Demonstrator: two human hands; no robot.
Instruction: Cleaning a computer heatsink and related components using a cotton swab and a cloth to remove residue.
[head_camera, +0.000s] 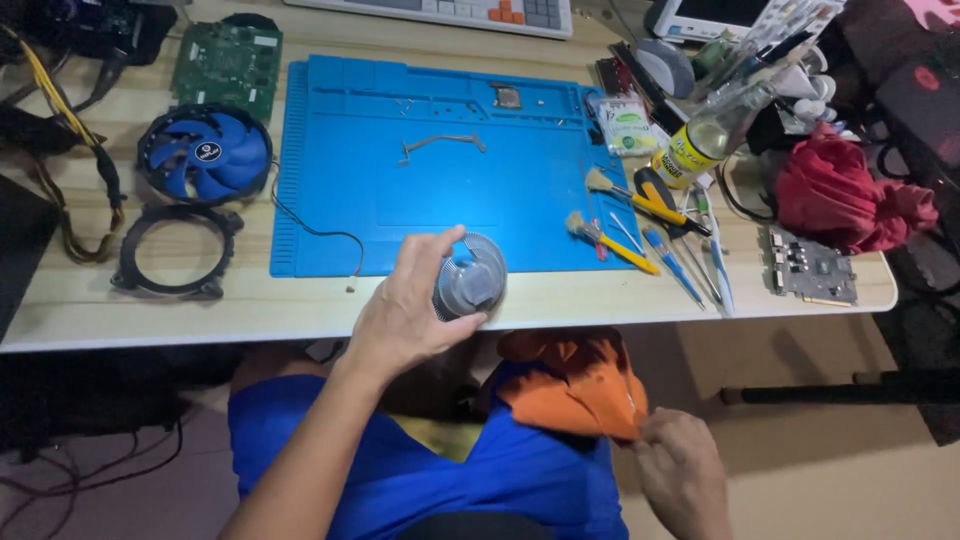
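My left hand (405, 310) grips a round silver finned heatsink (470, 277) at the near edge of the blue work mat (350, 150). Down at my lap, my right hand (685, 470) pinches the corner of an orange cloth (570, 385) that lies over my blue shorts. A bent metal clip (440, 143) and a small square chip (507, 97) lie on the mat farther back.
A blue fan (205, 155), a black fan frame (178, 250) and a green circuit board (228, 62) sit left of the mat. To its right lie brushes (612, 240), screwdrivers, a yellow-labelled bottle (705, 135), a red cloth (850, 200) and a small board (812, 268). A keyboard (450, 12) is at the back.
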